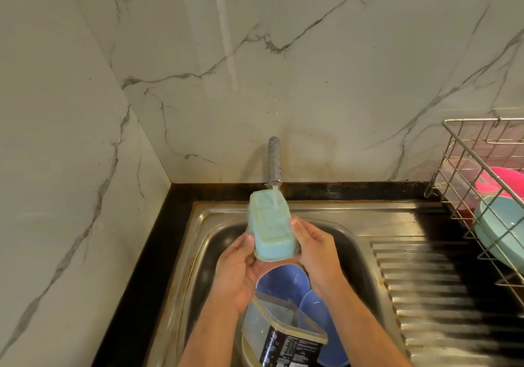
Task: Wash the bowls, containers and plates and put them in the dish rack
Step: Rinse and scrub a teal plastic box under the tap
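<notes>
Both hands hold the pale green rectangular plastic container (270, 226) upturned under the steel tap (274, 160), so water sheets off its base: left hand (237, 271) and right hand (313, 249) each curl round a side. Below them wait blue bowls (286, 283).

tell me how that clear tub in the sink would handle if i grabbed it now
The clear tub looks like thin plastic, so it is probably light and may flex when squeezed. It lies tilted on the purple bowls in the sink, so it may slide or rock. It is likely wet and slippery.
</notes>
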